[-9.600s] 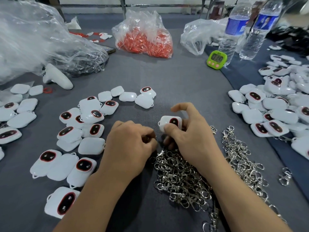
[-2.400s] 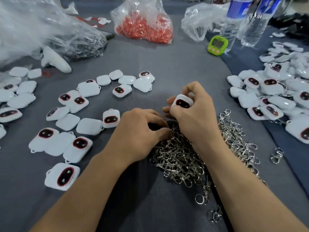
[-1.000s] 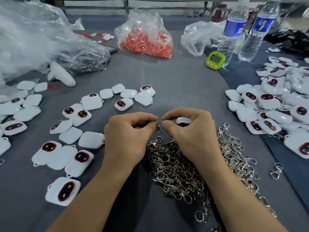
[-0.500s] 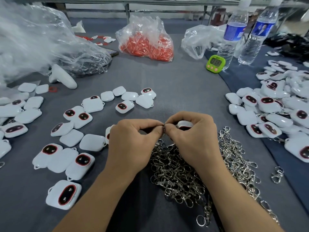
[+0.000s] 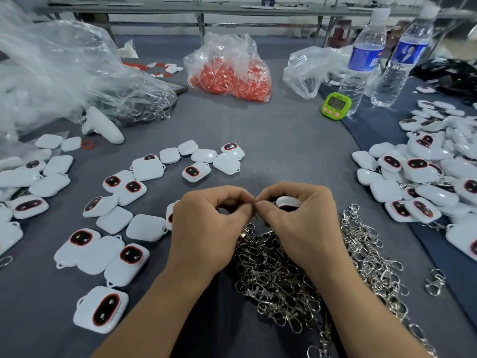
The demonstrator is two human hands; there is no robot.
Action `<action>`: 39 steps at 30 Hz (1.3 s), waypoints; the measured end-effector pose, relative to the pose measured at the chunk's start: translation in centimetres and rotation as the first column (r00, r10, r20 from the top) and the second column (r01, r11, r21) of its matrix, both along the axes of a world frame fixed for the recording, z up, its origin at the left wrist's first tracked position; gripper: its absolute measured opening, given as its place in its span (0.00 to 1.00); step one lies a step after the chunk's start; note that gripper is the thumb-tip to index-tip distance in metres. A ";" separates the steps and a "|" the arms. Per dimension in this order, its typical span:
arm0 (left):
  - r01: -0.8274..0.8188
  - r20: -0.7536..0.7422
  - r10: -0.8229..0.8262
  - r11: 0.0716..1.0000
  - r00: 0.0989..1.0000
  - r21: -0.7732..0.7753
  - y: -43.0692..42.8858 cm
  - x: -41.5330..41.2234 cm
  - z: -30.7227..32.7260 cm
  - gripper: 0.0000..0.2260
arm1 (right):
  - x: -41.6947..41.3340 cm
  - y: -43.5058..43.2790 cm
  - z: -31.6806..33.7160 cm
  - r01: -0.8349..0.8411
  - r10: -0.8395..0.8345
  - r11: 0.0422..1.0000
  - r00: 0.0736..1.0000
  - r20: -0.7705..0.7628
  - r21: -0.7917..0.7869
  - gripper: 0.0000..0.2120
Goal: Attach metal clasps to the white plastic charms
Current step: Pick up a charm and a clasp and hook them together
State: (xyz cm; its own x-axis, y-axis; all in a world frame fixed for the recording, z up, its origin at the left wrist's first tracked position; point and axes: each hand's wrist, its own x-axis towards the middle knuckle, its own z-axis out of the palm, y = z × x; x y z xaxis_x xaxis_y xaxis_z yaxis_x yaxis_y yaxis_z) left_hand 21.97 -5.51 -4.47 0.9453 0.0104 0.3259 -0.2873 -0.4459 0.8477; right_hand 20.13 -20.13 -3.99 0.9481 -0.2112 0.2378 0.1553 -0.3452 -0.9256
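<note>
Both hands meet above the near middle of the grey counter [image 5: 284, 140], thumbs and forefingers pressed tip to tip. The right hand [image 5: 302, 220] grasps a white charm [image 5: 287, 202], tucked between its curled fingers with only the top edge and a dark patch showing. The left hand [image 5: 206, 228] has its fingers clenched in a pinch against the right hand's fingertips; whatever it pinches is too small and hidden to tell. Just below the hands lies a heap of metal clasps [image 5: 284, 275], spreading to the right and toward the near edge, with a single clasp [image 5: 436, 281] lying apart on the right. Loose white charms [image 5: 121, 202], some showing a dark red-rimmed oval and some plain, are scattered on the left, and one sits half hidden behind the left hand. A denser pile of charms [image 5: 426, 174] fills the right side. Farther back stand a bag of red pieces [image 5: 229, 73], a green timer [image 5: 336, 105] and two water bottles [image 5: 361, 63], with crumpled clear plastic [image 5: 64, 73] at far left and a white controller [image 5: 102, 125] beside it.
</note>
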 end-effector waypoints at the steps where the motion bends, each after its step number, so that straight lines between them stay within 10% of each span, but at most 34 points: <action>1: -0.010 -0.018 0.009 1.000 1.000 -0.027 0.0 0.1 0.0 0.08 | 0.0 0.0 0.0 -0.004 0.004 1.000 1.000 0.001 0.006 0.09; 39: 0.222 -0.149 -0.271 0.934 0.951 -0.281 0.0 0.7 -0.2 0.04 | 0.6 -0.7 -0.2 -0.109 0.136 0.939 0.989 -0.063 0.326 0.11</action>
